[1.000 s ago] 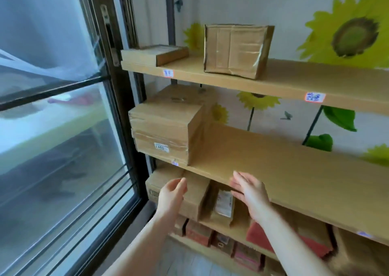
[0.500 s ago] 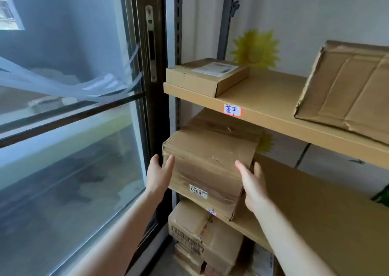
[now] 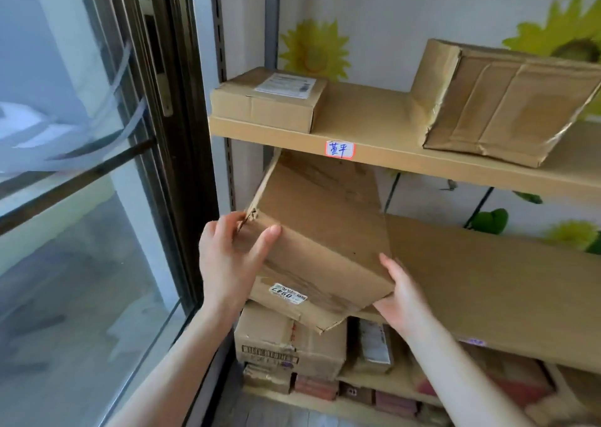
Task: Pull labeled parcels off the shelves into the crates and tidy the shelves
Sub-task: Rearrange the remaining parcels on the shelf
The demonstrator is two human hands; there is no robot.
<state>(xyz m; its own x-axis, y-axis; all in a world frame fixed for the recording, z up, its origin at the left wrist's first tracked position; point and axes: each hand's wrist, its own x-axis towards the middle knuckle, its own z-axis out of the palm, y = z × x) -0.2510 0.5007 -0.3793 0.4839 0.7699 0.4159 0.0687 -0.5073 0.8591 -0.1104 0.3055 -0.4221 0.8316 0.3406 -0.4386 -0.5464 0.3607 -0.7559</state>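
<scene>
Since half a second ago, when both hands were only pressed flat to its sides, the large brown cardboard parcel with a small white label on its front has come forward off the middle wooden shelf: its front corner now overhangs the shelf edge and the box sits tilted and skewed. That suggests the pull-off has begun and the carry to a crate comes next.

At about 9 o'clock of the parcel, the left hand wraps the near left corner, thumb across the front face and fingers behind, holding it firmly. At 4 o'clock, the right hand cups the lower right corner from beneath, bearing the weight.

No crate is in view. The shelves serve as the holders here. The top wooden shelf, at 12 o'clock of the parcel, carries a flat brown carton with a white shipping label at its left end and a dented, taped brown box to the right. At 6 o'clock, the lower shelf holds a barcoded brown carton and several smaller packets, too dim to tell apart.
</scene>
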